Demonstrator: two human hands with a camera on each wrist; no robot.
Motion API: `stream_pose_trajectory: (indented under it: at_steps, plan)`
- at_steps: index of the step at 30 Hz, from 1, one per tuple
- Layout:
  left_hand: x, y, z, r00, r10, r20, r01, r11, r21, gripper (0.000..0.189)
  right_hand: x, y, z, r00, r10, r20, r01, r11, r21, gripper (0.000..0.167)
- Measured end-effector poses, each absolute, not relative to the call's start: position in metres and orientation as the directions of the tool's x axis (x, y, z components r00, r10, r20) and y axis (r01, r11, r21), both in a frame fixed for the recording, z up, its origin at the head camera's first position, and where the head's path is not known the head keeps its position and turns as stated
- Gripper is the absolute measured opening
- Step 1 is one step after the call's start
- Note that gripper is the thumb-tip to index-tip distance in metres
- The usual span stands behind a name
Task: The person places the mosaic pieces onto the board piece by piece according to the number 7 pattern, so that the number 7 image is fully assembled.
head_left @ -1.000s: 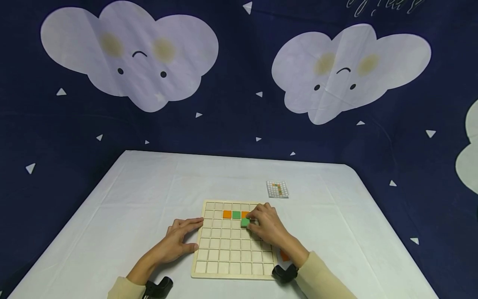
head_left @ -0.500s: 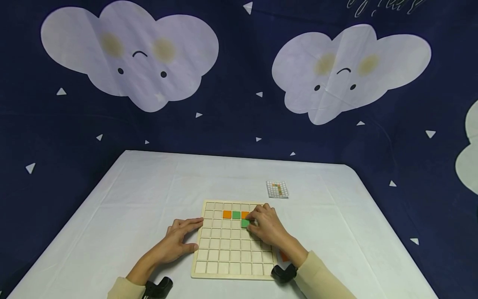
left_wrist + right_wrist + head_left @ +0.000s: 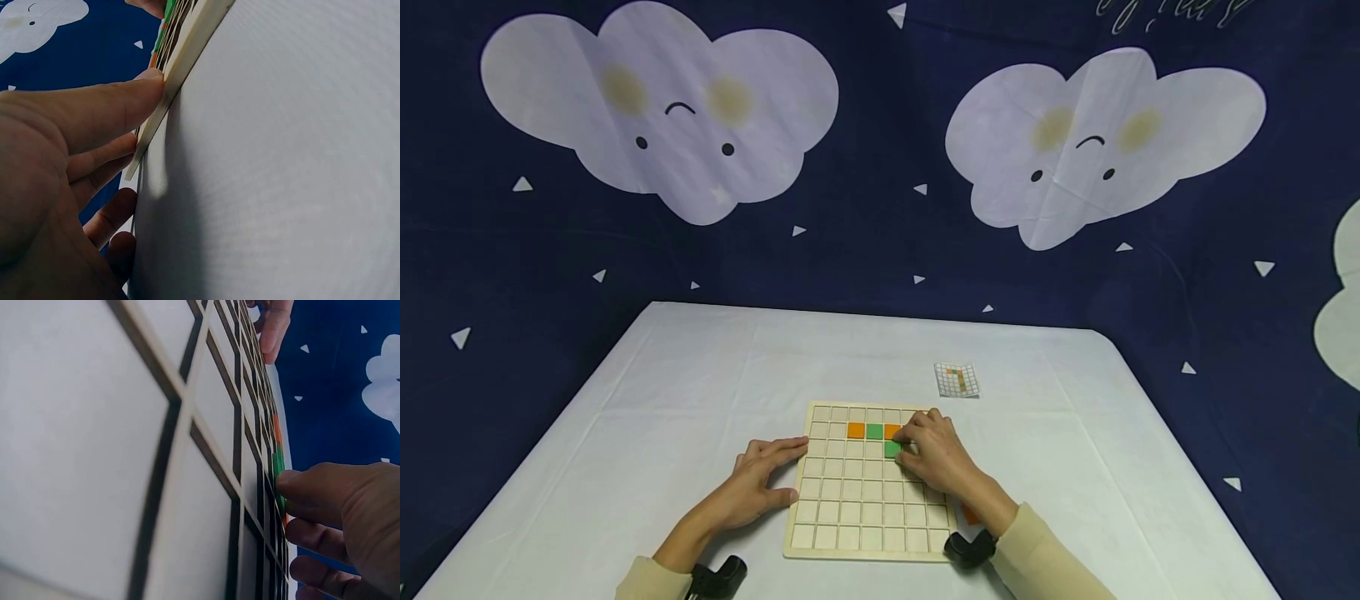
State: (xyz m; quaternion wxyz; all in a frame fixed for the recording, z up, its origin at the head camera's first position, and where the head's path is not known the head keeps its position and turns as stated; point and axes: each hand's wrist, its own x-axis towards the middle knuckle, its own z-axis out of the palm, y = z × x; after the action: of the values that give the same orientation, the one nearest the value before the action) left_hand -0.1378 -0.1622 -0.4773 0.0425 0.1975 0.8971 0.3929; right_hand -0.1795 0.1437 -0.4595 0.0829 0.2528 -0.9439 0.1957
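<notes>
A wooden grid board (image 3: 850, 552) lies flat on the white table. My left hand (image 3: 750, 487) rests at its left side, fingers extended, with fingertips and thumb against the edge; the left wrist view shows the thumb (image 3: 119, 109) at the board's rim. My right hand (image 3: 942, 452) is over the upper right of the grid, its thumb and index finger pinching a green square tile (image 3: 892, 449). That tile sits just below the right orange tile (image 3: 891, 430). Left of it in the same row are another green tile (image 3: 875, 431) and an orange tile (image 3: 856, 430). Right-hand fingers partly cover the nearby cells.
A small printed card (image 3: 957, 380) with a coloured grid pattern lies behind the board. Partly hidden under the right forearm, an orange piece (image 3: 972, 513) lies beside the board's right edge. A dark blue cloth with clouds (image 3: 880, 258) hangs behind the table.
The green tile in the right hand has gone from standing slightly raised to lying flatter in its cell. The left hand and the board have stayed in place.
</notes>
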Motion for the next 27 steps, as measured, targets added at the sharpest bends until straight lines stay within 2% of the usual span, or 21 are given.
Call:
stream_pose_trajectory:
  at_steps: [14, 27]
  plan:
    - [-0.138, -0.162, -0.478, -0.921, 0.382, 0.072, 0.312, 0.616, 0.723, 0.064, -0.177, 0.15, -0.449, -0.892, -0.382, 0.241, -0.449, 0.81, -0.376, 0.021]
    - [-0.137, -0.162, -0.476, -0.92, 0.384, 0.075, 0.318, 0.622, 0.715, 0.064, -0.165, 0.176, -0.442, -0.912, -0.309, 0.27, -0.399, 0.821, -0.408, 0.024]
